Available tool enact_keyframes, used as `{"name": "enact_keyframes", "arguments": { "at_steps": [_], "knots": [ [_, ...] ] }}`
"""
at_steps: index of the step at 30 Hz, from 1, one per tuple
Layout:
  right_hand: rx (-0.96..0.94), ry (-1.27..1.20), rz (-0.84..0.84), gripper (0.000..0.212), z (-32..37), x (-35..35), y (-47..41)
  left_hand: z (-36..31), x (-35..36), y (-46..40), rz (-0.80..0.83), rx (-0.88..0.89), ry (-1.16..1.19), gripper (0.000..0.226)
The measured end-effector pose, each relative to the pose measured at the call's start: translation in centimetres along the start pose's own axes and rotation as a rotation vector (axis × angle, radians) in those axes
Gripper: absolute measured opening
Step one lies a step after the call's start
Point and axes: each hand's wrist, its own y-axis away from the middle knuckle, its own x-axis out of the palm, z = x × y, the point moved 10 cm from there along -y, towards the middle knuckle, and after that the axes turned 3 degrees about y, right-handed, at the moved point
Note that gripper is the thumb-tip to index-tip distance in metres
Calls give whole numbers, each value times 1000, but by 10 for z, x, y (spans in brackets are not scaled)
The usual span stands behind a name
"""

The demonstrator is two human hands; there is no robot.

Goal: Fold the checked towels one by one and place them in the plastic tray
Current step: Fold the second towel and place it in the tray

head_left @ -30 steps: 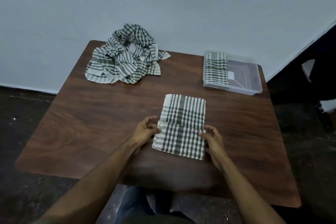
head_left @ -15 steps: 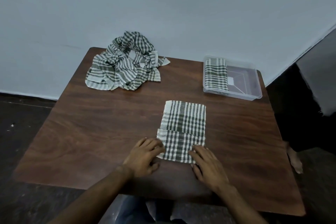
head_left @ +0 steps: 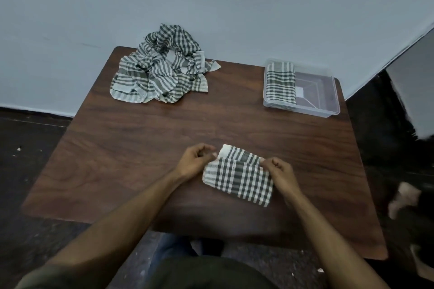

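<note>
A green-and-white checked towel (head_left: 238,177) lies folded small on the brown table near its front edge. My left hand (head_left: 195,161) pinches the upper left corner of its top flap. My right hand (head_left: 280,171) pinches the upper right corner of the same flap. The flap covers most of the layer beneath, with a strip of that layer showing at the far edge. A clear plastic tray (head_left: 326,95) stands at the back right with one folded checked towel (head_left: 280,82) in its left half. A heap of unfolded checked towels (head_left: 162,70) lies at the back left.
The table (head_left: 141,143) stands against a pale wall. Dark floor lies on both sides. A person's bare foot (head_left: 402,198) shows blurred on the floor beyond the right table edge.
Both hands went to the towel's near edge, took it and brought it up and away over the far half. The towel is now about half as long. The view tilted down.
</note>
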Motion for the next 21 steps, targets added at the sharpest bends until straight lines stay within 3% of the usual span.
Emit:
{"name": "enact_keyframes", "arguments": {
  "at_steps": [2,5,7,10,16,21],
  "knots": [
    [61,-37,-31,24,-6,-6,-13,7,3,-15,-2,-120,115,19],
    [108,-26,-27,8,-16,-14,-18,11,6,-32,37,-177,107,41],
    [112,-30,-46,22,-22,-19,-17,6,9,-38,51,-145,42,51],
    [26,-19,-143,32,-24,-25,-19,-1,12,-42,-3,-97,-6,46],
    [-84,55,-339,25,-42,-24,-22,8,13,-55,-114,-5,-168,27],
    [-270,616,-401,33,-13,-16,1,2,17,-56,-115,109,-414,27]
  ]
}}
